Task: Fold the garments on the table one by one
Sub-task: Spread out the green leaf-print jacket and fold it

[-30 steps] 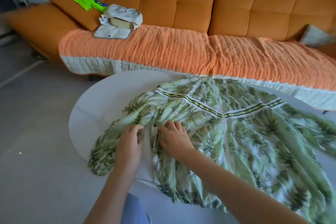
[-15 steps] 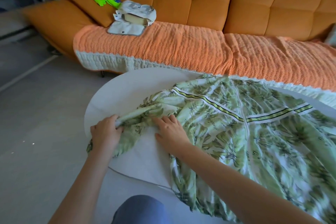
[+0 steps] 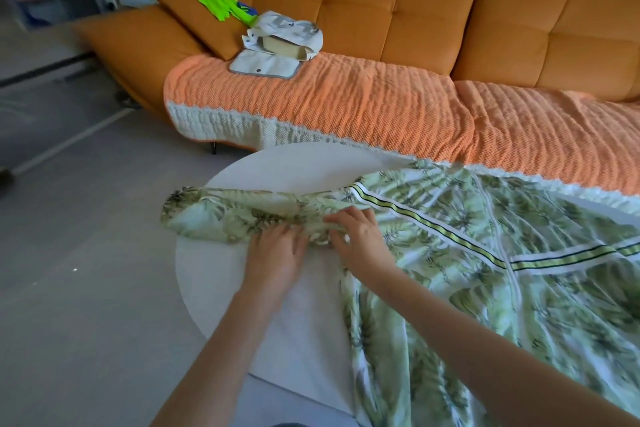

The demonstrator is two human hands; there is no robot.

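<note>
Head view. Item: green leaf-print garment point(image 3: 502, 270) with a striped band across it, spread over the right half of the round white counter point(image 3: 294, 166), lower part hanging off the near edge. One sleeve point(image 3: 221, 215), bunched, stretches out past the counter's left edge. Left hand point(image 3: 277, 250): fingers straight and flat, pressing the sleeve. Right hand point(image 3: 360, 239): just beside it, fingers laid over gathered cloth; pinching or merely pressing, cannot tell. Beyond the far edge: orange sofa point(image 3: 381, 10), orange throw point(image 3: 346, 104), pale bag point(image 3: 287, 42).
</note>
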